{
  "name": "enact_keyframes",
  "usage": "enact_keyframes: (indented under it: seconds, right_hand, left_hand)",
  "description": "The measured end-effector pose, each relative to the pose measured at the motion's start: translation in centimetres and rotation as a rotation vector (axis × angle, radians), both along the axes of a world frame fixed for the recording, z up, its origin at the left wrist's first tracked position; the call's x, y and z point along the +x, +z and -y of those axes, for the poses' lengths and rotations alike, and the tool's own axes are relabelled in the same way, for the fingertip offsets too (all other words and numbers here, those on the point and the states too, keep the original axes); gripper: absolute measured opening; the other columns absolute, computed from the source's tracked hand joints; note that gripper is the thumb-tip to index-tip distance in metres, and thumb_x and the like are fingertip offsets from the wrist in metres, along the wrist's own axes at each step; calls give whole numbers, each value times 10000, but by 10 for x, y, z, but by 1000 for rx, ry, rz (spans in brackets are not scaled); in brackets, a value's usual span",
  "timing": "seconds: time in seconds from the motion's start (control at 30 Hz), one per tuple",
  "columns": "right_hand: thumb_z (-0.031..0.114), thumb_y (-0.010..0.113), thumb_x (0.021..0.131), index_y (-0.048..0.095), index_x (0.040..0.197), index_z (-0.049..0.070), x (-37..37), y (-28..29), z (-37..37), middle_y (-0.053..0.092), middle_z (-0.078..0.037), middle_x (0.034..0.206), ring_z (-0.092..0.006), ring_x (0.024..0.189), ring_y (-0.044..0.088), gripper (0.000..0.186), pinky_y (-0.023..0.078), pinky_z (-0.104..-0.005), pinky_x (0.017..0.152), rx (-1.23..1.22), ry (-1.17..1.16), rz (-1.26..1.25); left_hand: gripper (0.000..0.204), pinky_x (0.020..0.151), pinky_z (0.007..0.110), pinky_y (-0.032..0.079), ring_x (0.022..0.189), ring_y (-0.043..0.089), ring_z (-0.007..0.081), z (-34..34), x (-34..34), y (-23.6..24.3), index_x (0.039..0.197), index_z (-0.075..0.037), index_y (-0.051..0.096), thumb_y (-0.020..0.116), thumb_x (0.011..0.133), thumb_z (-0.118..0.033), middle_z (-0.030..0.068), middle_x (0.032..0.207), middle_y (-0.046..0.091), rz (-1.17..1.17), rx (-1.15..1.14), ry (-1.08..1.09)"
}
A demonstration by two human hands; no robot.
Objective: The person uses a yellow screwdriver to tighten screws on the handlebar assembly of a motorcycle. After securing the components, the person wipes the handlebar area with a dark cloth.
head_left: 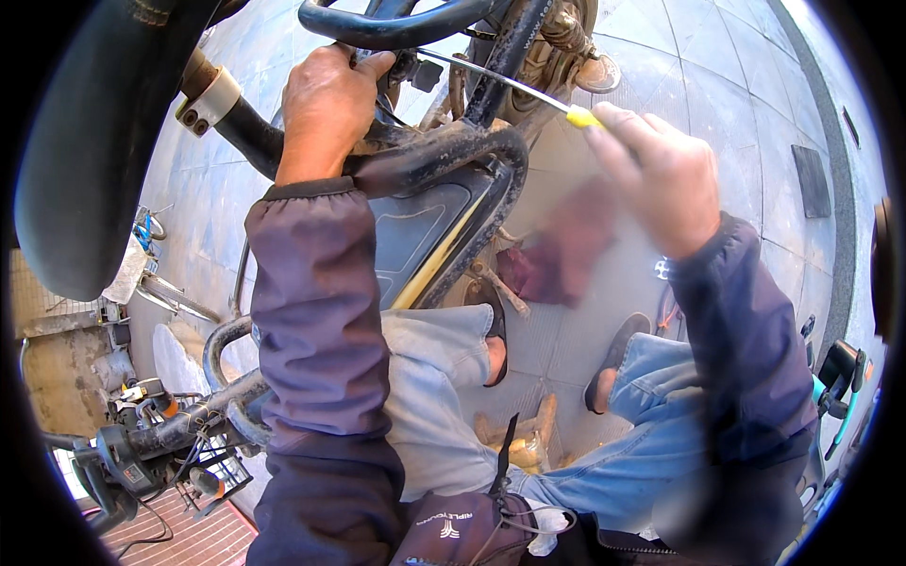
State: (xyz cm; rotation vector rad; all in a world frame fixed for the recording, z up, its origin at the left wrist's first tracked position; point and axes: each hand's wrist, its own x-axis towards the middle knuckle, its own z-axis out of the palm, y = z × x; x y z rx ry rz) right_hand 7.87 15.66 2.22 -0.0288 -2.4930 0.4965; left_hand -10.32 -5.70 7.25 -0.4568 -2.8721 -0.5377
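Observation:
My left hand (326,108) is curled at the black tubular frame (444,165) of a two-wheeled vehicle; what its fingertips grip is hidden. My right hand (661,174) is closed round the yellow handle of a long screwdriver (510,80), its shaft reaching left to a small black fitting (420,74) beside my left thumb. Below my right hand a dark red cloth (538,269), partly blurred, lies low near the frame.
A black seat (94,141) overhangs at upper left. Handlebars (127,457) with cables are at lower left, a bicycle (170,297) behind. My feet rest on paving (736,85) beside a low wooden object (543,420). A dark mat (810,179) lies at right.

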Motion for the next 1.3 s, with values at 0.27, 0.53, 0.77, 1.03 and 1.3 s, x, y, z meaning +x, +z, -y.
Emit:
enact_keyframes:
  seconds: [0.27, 0.53, 0.77, 1.03, 1.3]
  right_hand:
    - [275, 646, 864, 689, 989, 73, -2, 1, 0, 652, -152, 753, -303, 655, 642, 241, 498, -357, 579, -196, 36, 27]
    - [289, 644, 870, 683, 1013, 62, -2, 8, -3, 652, -153, 768, -307, 663, 640, 271, 499, -363, 575, -242, 55, 107]
    - [288, 657, 858, 678, 1039, 76, 0, 10, -1, 649, -141, 791, -310, 666, 636, 280, 507, -370, 597, -12, 39, 41]
    - [278, 664, 849, 693, 1018, 77, -7, 4, -6, 655, -153, 758, -316, 674, 640, 263, 506, -369, 599, -158, 63, 18]
    - [293, 664, 850, 690, 1011, 73, -3, 12, -3, 650, -141, 751, -310, 666, 637, 274, 501, -364, 594, -56, 37, 24]
  left_hand:
    - [310, 751, 378, 491, 782, 671, 290, 2, 1, 1, 1009, -76, 711, 649, 834, -324, 143, 781, 693, -36, -25, -42]
    - [317, 760, 376, 490, 793, 671, 284, 1, -2, -3, 1000, -60, 710, 656, 828, -320, 149, 802, 695, -41, -18, -12]
    - [325, 829, 417, 486, 879, 657, 362, 2, -3, -5, 1015, -76, 707, 658, 831, -339, 185, 855, 690, -45, -9, 8]
    - [323, 738, 369, 495, 778, 677, 276, 6, -5, -6, 1005, -52, 709, 654, 831, -318, 153, 809, 697, -77, -38, -32]
    - [328, 757, 380, 489, 803, 673, 303, 2, -5, -4, 1016, -80, 710, 641, 834, -344, 157, 801, 694, -49, -37, 1]
